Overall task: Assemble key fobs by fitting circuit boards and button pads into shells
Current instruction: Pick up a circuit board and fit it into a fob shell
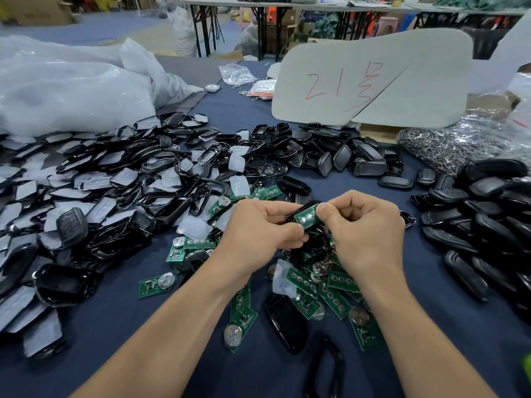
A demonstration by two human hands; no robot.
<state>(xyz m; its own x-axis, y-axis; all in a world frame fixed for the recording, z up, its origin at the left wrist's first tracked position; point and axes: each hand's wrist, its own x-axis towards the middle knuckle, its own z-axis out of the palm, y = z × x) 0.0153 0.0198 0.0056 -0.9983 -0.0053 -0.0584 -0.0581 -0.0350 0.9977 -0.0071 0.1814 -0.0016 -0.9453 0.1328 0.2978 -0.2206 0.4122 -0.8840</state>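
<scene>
Left hand [258, 228] grips the black shell [311, 233]; between both hands the green circuit board [306, 218] sits tilted on it, pinched by the right hand [365, 225]. Uneven pressure may seat the board skewed, or drop it among loose boards [336, 297] beneath the hands.

A grey foam board [370, 81] with red writing stands on a table under a dark blue tablecloth [120, 317]. Behind the board, long folding tables [230, 2] on black legs [204, 30] cross the far end of the room, with an orange plastic stool [271, 12] beneath them. Left of the board and farther back, a white sack [181, 27] sits on blue-grey floor [100, 27], with cardboard boxes [34, 10] beyond it. The light is soft and even.
</scene>
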